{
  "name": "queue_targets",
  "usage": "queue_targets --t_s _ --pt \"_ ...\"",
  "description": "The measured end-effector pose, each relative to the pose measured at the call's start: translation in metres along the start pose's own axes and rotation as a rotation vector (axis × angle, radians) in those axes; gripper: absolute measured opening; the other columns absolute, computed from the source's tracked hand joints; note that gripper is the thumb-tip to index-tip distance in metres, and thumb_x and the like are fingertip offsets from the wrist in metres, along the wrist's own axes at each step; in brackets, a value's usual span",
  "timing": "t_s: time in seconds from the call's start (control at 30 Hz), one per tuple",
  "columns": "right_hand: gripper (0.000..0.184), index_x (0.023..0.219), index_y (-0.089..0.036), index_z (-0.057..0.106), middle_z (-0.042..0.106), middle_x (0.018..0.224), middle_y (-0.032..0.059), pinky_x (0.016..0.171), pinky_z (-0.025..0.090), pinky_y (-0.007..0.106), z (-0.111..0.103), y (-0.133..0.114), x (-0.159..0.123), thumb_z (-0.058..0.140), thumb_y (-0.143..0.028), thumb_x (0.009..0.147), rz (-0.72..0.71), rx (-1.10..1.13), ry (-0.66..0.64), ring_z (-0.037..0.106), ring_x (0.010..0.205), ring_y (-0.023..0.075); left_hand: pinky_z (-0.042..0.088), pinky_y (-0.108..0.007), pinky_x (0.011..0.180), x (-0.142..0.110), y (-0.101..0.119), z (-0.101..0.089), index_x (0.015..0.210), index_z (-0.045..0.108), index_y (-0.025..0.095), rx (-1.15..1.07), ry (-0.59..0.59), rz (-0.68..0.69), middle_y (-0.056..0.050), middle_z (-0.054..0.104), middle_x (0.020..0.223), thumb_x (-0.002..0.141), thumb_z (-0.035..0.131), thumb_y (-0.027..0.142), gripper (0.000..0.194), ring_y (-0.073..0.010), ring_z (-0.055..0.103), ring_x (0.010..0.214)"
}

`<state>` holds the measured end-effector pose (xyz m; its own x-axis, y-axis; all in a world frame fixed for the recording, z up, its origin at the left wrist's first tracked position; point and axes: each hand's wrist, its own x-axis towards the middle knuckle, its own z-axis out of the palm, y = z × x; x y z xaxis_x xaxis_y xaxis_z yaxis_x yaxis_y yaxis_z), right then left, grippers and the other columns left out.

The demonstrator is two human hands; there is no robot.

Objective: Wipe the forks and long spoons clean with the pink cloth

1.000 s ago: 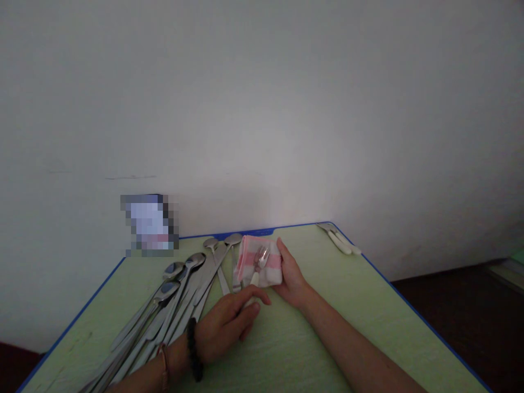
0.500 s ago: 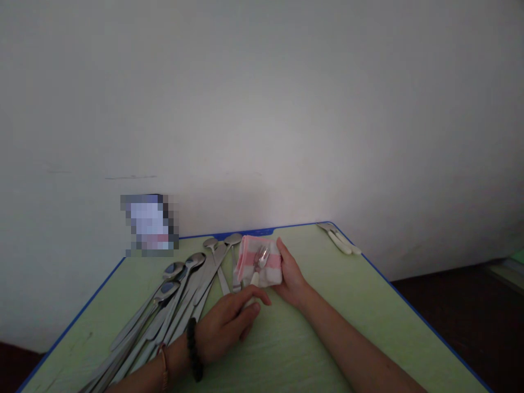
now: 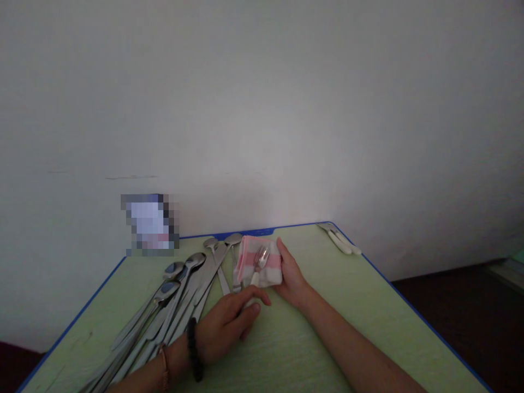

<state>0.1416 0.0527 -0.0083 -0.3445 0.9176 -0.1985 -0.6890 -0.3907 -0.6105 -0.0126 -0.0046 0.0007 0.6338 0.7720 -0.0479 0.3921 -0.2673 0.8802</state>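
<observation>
My left hand [image 3: 231,322], with a dark bead bracelet at the wrist, is closed around the pale handle of a fork [image 3: 262,259]. The fork's metal tines point away from me and lie over a folded pink, white and grey cloth [image 3: 272,268]. My right hand [image 3: 291,278] grips that cloth from its right side, with the thumb up along the edge; its other fingers are hidden behind the cloth. Just left of the cloth lie spoons [image 3: 195,261] and other long metal cutlery in a loose pile, partly under my left forearm.
Two pieces of cutlery with cream handles [image 3: 341,243] lie at the table's far right corner. A blurred-out device [image 3: 149,224] leans on the wall at the far left. The green table [image 3: 303,349] has a blue edge and meets the wall behind.
</observation>
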Motion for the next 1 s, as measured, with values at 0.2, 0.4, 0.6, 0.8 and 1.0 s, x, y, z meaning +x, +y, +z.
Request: queue_targets --t_s 0.2,0.4,0.6,0.8,1.0 --pt "0.053 0.092 -0.011 0.063 0.068 0.074 0.0066 0.071 0.047 0.028 -0.0018 0.0012 0.001 0.031 -0.052 0.087 -0.006 -0.001 -0.018 0.062 0.063 0.0155 0.034 -0.019 0.052 0.0006 -0.001 -0.0002 0.103 0.052 0.019 0.012 0.002 0.009 0.009 0.042 0.051 0.092 0.032 0.039 0.03 -0.0096 0.042 0.048" --pt "0.052 0.089 -0.011 0.064 0.068 0.069 0.006 0.069 0.047 0.029 -0.003 0.0014 0.0002 0.034 -0.054 0.085 -0.008 -0.039 -0.012 0.061 0.061 0.0161 0.034 -0.019 0.053 0.0011 -0.0013 0.0003 0.103 0.051 0.019 -0.004 0.002 0.004 0.009 0.04 0.05 0.093 0.032 0.039 0.03 -0.0095 0.041 0.048" --pt "0.053 0.09 -0.011 0.064 0.068 0.073 0.0075 0.071 0.047 0.031 -0.0027 0.0019 -0.0005 0.036 -0.055 0.084 -0.012 -0.047 -0.038 0.062 0.066 0.0179 0.034 -0.019 0.052 0.0008 0.0003 0.0001 0.103 0.052 0.018 -0.003 0.003 0.011 0.009 0.04 0.051 0.092 0.032 0.039 0.03 -0.0098 0.041 0.048" --pt "0.051 0.094 -0.011 0.063 0.069 0.076 0.0072 0.072 0.047 0.03 -0.0029 0.0019 0.0005 0.033 -0.052 0.086 -0.016 -0.031 -0.034 0.062 0.067 0.0174 0.034 -0.019 0.051 0.0008 -0.0026 0.0009 0.104 0.051 0.018 -0.009 0.001 -0.006 0.009 0.04 0.05 0.092 0.032 0.039 0.031 -0.0099 0.041 0.047" --pt "0.052 0.095 -0.011 0.063 0.068 0.072 0.0063 0.069 0.047 0.03 -0.0005 0.0007 -0.0011 0.032 -0.052 0.086 -0.019 -0.038 -0.017 0.061 0.061 0.0168 0.035 -0.02 0.053 0.0009 -0.0018 0.0003 0.104 0.052 0.019 0.01 0.001 0.008 0.009 0.042 0.05 0.092 0.032 0.038 0.03 -0.0101 0.042 0.048"
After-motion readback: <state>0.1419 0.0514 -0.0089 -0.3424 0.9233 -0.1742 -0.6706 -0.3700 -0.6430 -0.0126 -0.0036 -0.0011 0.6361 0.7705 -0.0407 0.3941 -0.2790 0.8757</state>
